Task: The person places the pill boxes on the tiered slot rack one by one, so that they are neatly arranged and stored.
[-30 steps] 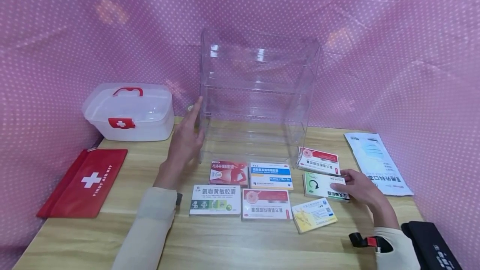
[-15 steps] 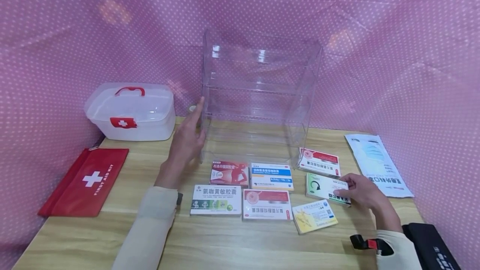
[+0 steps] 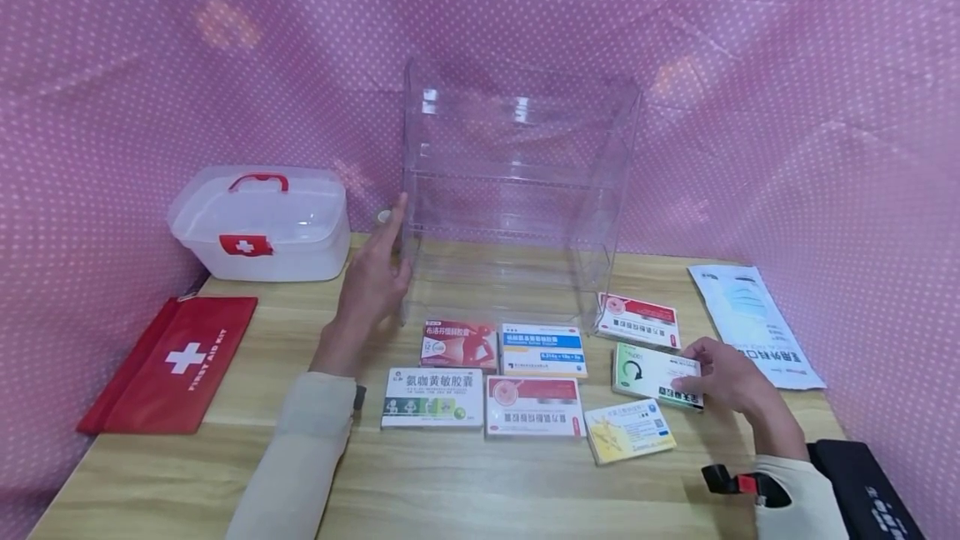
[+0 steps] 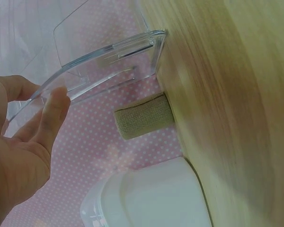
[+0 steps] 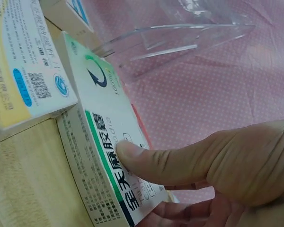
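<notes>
My left hand (image 3: 372, 282) holds the left side edge of a clear plastic display rack (image 3: 517, 182); in the left wrist view that edge (image 4: 109, 47) passes between thumb and fingers. At the right, my right hand (image 3: 731, 382) grips a white and green medicine box (image 3: 648, 373) by its right end. Its thumb (image 5: 156, 161) presses the printed face in the right wrist view, and the other fingers are partly hidden behind the box. A yellow and white box (image 3: 630, 430) lies just in front, and a red and white box (image 3: 637, 321) just behind.
Several boxes lie before the rack, including a pink one (image 3: 457, 344) and a green-banded one (image 3: 432, 398). A lidded kit box (image 3: 262, 227) and red pouch (image 3: 168, 365) are left; a mask packet (image 3: 753, 323) lies right. A bandage roll (image 4: 144, 116) stands beside the rack.
My right hand and the white and green box have shifted slightly to the right. The left hand keeps its place on the rack, and the other boxes lie as before.
</notes>
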A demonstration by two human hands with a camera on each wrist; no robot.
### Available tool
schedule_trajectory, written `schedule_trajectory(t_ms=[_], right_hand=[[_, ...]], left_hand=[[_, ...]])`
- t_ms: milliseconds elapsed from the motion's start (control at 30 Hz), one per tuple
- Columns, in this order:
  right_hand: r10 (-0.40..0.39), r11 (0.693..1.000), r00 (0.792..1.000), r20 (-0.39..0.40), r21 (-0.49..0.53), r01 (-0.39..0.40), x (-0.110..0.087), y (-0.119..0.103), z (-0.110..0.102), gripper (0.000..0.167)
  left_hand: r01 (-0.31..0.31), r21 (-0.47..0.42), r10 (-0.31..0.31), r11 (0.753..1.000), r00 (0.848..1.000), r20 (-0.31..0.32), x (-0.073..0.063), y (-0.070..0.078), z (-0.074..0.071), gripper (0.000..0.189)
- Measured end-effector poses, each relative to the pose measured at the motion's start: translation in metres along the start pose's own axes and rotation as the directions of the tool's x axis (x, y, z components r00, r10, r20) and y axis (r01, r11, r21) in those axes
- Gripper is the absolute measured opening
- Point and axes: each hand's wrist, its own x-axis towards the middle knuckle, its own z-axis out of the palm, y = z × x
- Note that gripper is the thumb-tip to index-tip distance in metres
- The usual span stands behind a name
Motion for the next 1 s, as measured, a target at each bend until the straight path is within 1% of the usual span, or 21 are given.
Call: schedule_trajectory(t_ms=[133, 267, 400, 533, 667, 733, 867, 1000], right_hand=[[-0.068, 0.996, 0.997, -0.041, 0.057, 0.07, -0.001, 0.002, -0.002, 0.045], [-0.149, 0.981, 0.985, -0.092, 0.115, 0.159, -0.003, 0.006, -0.001, 0.035], [-0.233, 0.954, 0.965, -0.118, 0.165, 0.251, -0.007, 0.003, -0.003, 0.037], [-0.291, 0.921, 0.944, -0.153, 0.224, 0.32, -0.013, -0.005, -0.005, 0.039], [-0.322, 0.891, 0.918, -0.231, 0.254, 0.377, -0.018, -0.018, -0.007, 0.039], [-0.328, 0.881, 0.907, -0.265, 0.259, 0.395, -0.02, -0.026, -0.006, 0.04], [-0.324, 0.86, 0.889, -0.322, 0.29, 0.419, -0.023, -0.043, -0.004, 0.041], [-0.305, 0.847, 0.875, -0.377, 0.314, 0.43, -0.025, -0.059, -0.004, 0.043]], left_hand=[[-0.002, -0.004, 0.002, 1.0, 1.0, 0.002, 0.001, -0.002, 0.0, 0.1], [0.002, -0.008, -0.002, 1.0, 1.0, 0.012, 0.001, -0.002, 0.001, 0.1], [-0.008, -0.006, 0.008, 1.0, 1.0, 0.01, 0.001, -0.003, 0.001, 0.101], [-0.013, -0.003, 0.013, 1.0, 1.0, 0.007, 0.001, -0.004, 0.001, 0.103], [-0.01, -0.007, 0.01, 1.0, 1.0, 0.018, 0.001, -0.005, 0.001, 0.104], [-0.004, -0.008, 0.005, 1.0, 1.0, 0.026, 0.001, -0.005, 0.0, 0.106], [0.004, -0.004, -0.004, 1.0, 0.999, 0.037, 0.002, -0.005, -0.001, 0.107], [0.009, -0.002, -0.009, 1.0, 0.999, 0.039, 0.002, -0.006, -0.001, 0.107]])
